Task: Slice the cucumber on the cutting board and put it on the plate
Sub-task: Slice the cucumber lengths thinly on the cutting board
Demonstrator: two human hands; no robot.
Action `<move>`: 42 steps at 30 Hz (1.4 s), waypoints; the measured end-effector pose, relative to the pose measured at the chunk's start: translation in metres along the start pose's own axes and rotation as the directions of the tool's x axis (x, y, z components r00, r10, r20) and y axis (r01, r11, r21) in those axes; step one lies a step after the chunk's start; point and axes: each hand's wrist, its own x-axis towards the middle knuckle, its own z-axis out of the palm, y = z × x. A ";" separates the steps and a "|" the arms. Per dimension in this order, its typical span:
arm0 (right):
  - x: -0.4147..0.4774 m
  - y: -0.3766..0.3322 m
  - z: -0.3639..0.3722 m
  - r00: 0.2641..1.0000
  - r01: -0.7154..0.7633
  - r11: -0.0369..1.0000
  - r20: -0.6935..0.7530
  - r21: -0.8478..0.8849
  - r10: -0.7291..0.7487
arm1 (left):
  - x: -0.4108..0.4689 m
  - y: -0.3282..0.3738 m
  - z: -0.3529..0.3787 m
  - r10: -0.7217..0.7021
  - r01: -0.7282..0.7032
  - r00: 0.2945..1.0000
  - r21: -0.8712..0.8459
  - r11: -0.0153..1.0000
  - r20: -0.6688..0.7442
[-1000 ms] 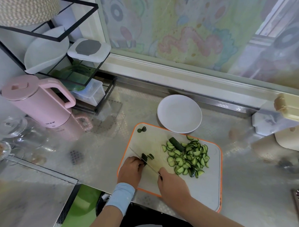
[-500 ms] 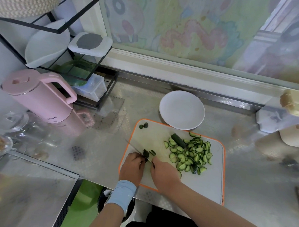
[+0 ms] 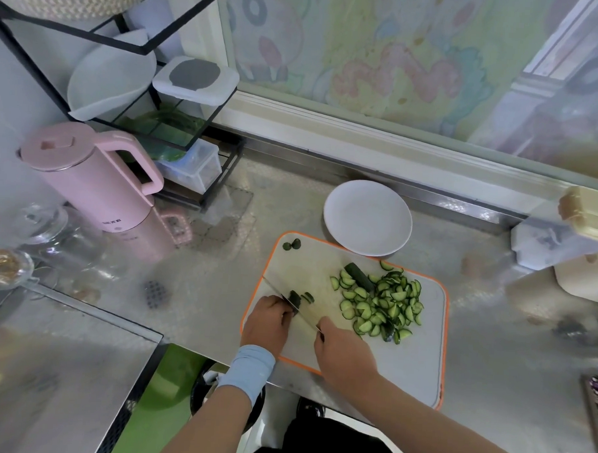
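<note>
**While the knife works a cucumber stub, the plate holds nothing**

As I watch through the head camera, the right hand (image 3: pixel 343 351) is closed around the handle of a knife (image 3: pixel 302 312), whose blade slants across the board. The left hand (image 3: pixel 267 322), fingers curled, pins a short cucumber stub (image 3: pixel 294 298) against the blade, with two slices just beside it. Further right on the cutting board (image 3: pixel 428 362) sits a heap of half-moon slices (image 3: pixel 380 305), with one longer dark piece (image 3: pixel 358 277) at its far edge. Two end bits (image 3: pixel 291 244) lie at the far left corner. Just beyond the board, on the tabletop (image 3: pixel 508 338), the white plate (image 3: pixel 366 217) is bare.

I judge the slicing nearly finished, with the whole transfer left to do. The knife handle is hidden inside the fist, and I cannot tell whether the edge touches the board.
</note>
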 end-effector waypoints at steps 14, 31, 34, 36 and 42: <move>0.036 -0.028 0.002 0.998 -0.017 1.000 0.056 0.015 0.016 | -0.006 -0.004 0.004 0.080 -0.087 0.993 -0.091 0.992 -0.085; 0.003 -0.002 0.001 1.000 -0.009 1.000 0.017 -0.002 0.009 | -0.003 -0.002 -0.002 0.047 -0.052 0.997 -0.084 0.995 -0.061; 0.009 -0.008 0.002 0.999 -0.031 1.000 0.028 0.000 0.031 | -0.003 -0.002 -0.001 0.042 -0.047 0.997 -0.086 0.995 -0.064; 0.015 -0.013 0.003 0.998 -0.039 0.999 0.039 -0.015 0.040 | -0.003 -0.003 0.001 0.043 -0.050 0.997 -0.099 0.994 -0.068; 0.032 -0.031 0.003 0.998 -0.008 1.000 0.060 0.012 0.008 | -0.007 -0.007 0.004 0.054 -0.064 0.993 -0.097 0.993 -0.105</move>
